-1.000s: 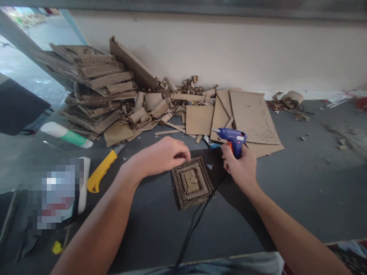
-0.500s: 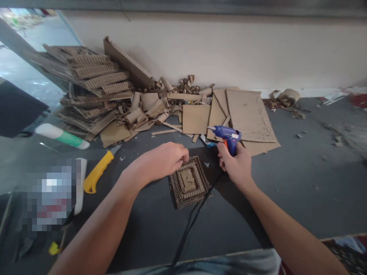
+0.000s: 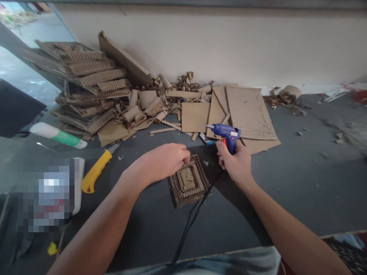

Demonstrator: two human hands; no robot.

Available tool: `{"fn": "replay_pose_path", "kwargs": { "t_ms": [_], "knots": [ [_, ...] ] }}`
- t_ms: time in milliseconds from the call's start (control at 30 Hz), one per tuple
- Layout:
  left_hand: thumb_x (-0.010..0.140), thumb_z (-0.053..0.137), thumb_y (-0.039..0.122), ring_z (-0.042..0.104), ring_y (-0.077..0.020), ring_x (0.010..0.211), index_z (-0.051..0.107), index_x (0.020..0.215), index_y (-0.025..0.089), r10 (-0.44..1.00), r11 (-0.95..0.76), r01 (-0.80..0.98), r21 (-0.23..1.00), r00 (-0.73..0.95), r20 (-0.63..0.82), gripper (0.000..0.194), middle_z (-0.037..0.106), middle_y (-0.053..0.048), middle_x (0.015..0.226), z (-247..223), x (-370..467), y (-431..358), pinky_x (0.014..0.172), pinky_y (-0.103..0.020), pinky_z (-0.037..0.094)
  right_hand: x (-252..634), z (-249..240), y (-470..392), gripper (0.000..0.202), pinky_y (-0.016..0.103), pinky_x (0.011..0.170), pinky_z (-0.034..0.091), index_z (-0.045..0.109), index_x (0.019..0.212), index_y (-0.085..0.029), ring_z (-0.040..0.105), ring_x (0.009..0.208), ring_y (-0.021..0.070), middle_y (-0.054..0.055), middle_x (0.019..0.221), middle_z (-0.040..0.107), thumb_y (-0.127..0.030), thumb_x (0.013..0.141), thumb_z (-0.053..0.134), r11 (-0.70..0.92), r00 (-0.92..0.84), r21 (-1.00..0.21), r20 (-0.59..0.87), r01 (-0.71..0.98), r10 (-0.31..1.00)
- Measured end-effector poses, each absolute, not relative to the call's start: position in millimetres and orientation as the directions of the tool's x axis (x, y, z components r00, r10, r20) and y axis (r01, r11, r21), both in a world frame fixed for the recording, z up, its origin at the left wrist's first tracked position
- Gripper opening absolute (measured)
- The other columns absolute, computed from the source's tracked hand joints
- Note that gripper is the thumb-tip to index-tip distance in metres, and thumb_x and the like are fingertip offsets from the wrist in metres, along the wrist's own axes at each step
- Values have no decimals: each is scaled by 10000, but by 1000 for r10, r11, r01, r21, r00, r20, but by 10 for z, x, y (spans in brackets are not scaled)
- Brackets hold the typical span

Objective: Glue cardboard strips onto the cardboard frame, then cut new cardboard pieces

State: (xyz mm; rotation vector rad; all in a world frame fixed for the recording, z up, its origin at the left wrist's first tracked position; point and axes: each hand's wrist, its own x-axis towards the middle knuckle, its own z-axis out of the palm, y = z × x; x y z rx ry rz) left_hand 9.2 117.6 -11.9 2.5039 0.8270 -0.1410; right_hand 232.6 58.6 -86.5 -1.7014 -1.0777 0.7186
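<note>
While the right hand [image 3: 236, 162] grips a glue gun [image 3: 224, 131], the left hand [image 3: 165, 160], hold unclear, curls by the cardboard square's [image 3: 189, 182] ten o'clock

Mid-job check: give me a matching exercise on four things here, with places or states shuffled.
1. Blue plastic glue gun
2. Yellow-handled knife
3. Square, layered brown cardboard piece
4. Tall stack of brown corrugated cardboard

A. Blade exposed
B. At the back left
C. Gripped in the right hand
D. By the left hand

Pairs: 1-C, 2-A, 3-D, 4-B
</note>
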Motion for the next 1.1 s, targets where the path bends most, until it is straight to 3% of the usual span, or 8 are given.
{"fn": "replay_pose_path", "kwargs": {
  "t_ms": [233,1100],
  "knots": [
    [907,515,64,657,-183,866,699,900,187,538,-687,597,414,801,-262,221,662,-51,963,-119,99,1151,774,-287,448,2309,-831,590,419,232,329,399,568,791,-204,519,369,124,-23,529,605,-601,786,702,-186,457,-958,-69,217,887],
    [876,515,41,642,-171,847,698,873,188,546,-706,598,381,801,-246,235,673,-54,988,-244,127,1160,695,-263,417,2314,-832,584,436,230,353,408,577,785,-199,508,357,111,-18,526,612,-617,780,700,-183,449,-944,-43,274,892]
  ]
}}
